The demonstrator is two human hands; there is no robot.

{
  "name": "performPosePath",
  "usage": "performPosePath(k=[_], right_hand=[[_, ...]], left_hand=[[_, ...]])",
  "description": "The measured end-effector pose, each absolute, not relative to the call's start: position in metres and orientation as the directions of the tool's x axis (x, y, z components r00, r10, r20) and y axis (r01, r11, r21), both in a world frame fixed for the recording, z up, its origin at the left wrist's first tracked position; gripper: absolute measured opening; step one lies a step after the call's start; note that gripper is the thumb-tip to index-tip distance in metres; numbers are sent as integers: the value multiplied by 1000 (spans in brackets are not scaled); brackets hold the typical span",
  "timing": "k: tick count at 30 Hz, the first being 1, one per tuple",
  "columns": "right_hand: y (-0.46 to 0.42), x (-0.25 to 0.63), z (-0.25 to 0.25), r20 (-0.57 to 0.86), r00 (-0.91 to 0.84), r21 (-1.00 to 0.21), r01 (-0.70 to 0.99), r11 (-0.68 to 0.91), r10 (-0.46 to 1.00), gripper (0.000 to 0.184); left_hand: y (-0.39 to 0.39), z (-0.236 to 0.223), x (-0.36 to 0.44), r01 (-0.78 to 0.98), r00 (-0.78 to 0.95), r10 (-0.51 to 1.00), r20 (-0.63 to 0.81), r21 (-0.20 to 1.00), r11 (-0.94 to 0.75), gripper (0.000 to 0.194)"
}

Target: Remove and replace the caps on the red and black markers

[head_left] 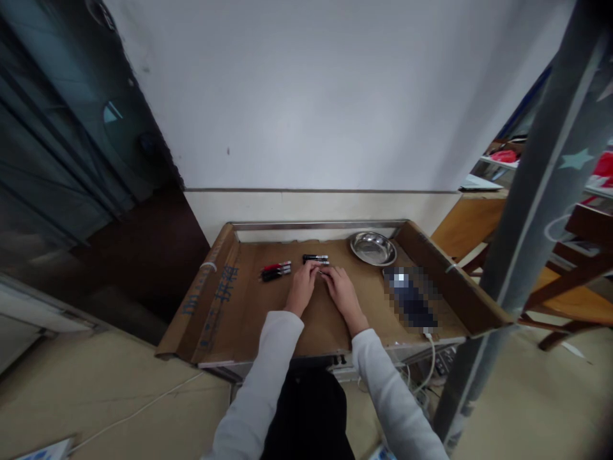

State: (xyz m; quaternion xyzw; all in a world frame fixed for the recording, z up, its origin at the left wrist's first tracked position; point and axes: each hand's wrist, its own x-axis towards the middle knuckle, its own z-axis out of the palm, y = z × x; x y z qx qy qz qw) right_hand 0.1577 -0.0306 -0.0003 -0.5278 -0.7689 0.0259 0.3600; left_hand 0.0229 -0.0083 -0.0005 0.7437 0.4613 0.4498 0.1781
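Note:
Over the middle of the cardboard-lined table, my left hand and my right hand meet at the fingertips, both with bent, closed fingers. A small, thin piece shows between them, too small to name. Just beyond my fingers lie black pens, partly hidden by my left hand. To the left of that hand, a red pen rests beside black pens.
A round steel bowl stands at the back right. In front of it lies a pixelated dark phone-like device with a white cable over the front edge. Raised cardboard sides border the table; a metal post stands at right.

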Motion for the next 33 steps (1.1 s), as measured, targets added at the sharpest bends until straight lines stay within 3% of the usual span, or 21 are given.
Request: performPosePath(k=[5,11,16,21,28,33], right_hand=[[-35,163,0,535,-59,-381,874,302,843,25],[-40,171,-2,537,101,-357,927,117,838,26],[-45,168,0,519,79,-296,951,93,851,27],[-47,160,6,525,9,-282,945,165,851,27],[-49,152,5,557,-209,-444,743,501,804,44],[-44,158,2,542,-34,-430,847,312,840,39]], left_hand=[[-11,-3,26,725,285,798,532,426,-542,40],[-16,1,27,828,307,829,468,298,-475,29],[-18,4,25,803,325,830,454,331,-495,21],[-19,6,25,793,301,830,470,360,-491,20],[-30,13,19,824,182,850,495,394,-406,21],[-44,8,-1,898,-104,874,474,422,-122,23]])
